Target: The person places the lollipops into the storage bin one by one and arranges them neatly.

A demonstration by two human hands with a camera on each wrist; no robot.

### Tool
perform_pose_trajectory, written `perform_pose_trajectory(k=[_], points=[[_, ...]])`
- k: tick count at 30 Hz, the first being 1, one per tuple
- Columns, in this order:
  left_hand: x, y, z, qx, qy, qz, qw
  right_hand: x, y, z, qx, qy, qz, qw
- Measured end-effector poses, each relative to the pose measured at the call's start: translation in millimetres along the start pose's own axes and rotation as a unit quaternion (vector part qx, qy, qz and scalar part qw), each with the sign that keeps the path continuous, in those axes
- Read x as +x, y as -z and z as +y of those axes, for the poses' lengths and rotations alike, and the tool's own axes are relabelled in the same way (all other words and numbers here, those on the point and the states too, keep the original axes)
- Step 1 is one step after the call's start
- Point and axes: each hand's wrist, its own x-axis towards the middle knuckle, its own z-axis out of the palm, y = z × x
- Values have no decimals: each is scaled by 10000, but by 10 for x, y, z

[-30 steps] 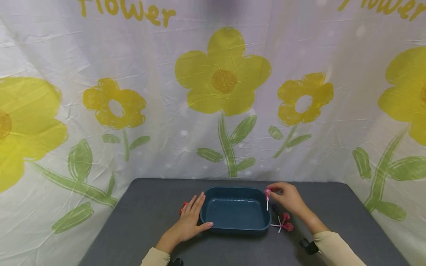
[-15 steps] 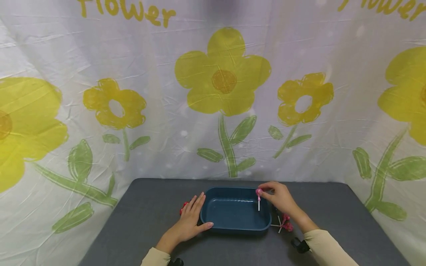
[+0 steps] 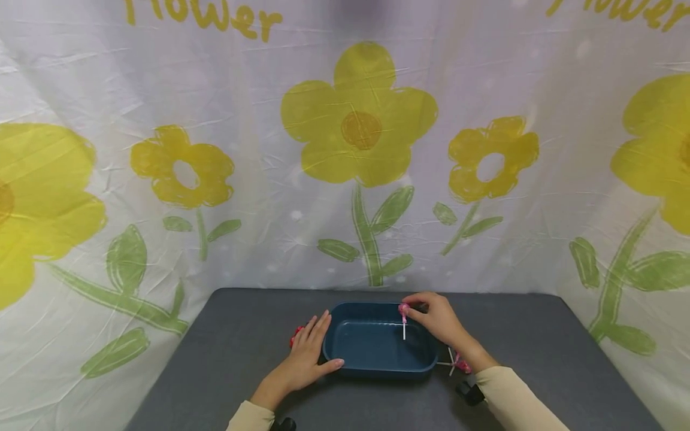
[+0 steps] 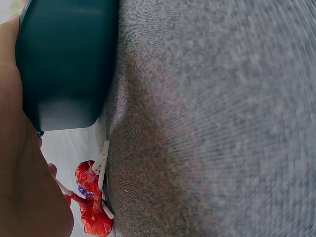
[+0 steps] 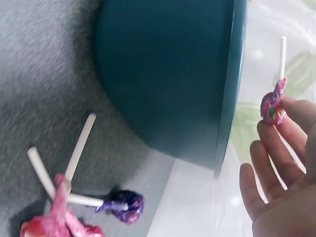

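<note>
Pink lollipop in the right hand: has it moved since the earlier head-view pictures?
Yes: the pink lollipop has moved left against the blue dish, from its right end towards the middle.

Soft, dim light; shadow beneath dish (image 3: 372,350), faint sheen inside; left-wrist view: tabletop (image 4: 222,123) blurred toward right edge.

Your left hand (image 3: 304,361) masks most of the red lollipops (image 4: 96,222) in the head view, and in the left wrist view it overlaps them, leaving their number unclear. Across the dish (image 5: 163,74), cut at the top of both wrist views, your right forearm (image 3: 478,355) hides part of the pink lollipops (image 5: 47,225); the right wrist view clips their heads below. Your right hand (image 3: 435,317) runs off that view's side, its held lollipop's (image 5: 272,109) pattern too small from the head.
</note>
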Motion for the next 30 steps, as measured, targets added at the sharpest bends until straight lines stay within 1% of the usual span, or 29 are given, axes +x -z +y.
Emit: perform_pose_trajectory(k=[3,10,15,21,26,30], points=[[2,-7,-11,26,1,6,10000,30,-41,-32,59,66,-20,10000],[8,-11,-11,40,-48,44,10000,85,-134,-121,224,8,-20,9997],[12,-14,-19,13,-17,48,10000,122,-211,-179,220,11,-71,9997],[14,-22,-23,-6,-27,89,10000,150,-319,-231,225,83,-155,9996],[17,-28,-22,2,14,110,9999,169,-410,-264,282,197,-144,9993],[23,-32,-16,22,-20,172,9998,189,-486,-276,223,266,-208,9992]])
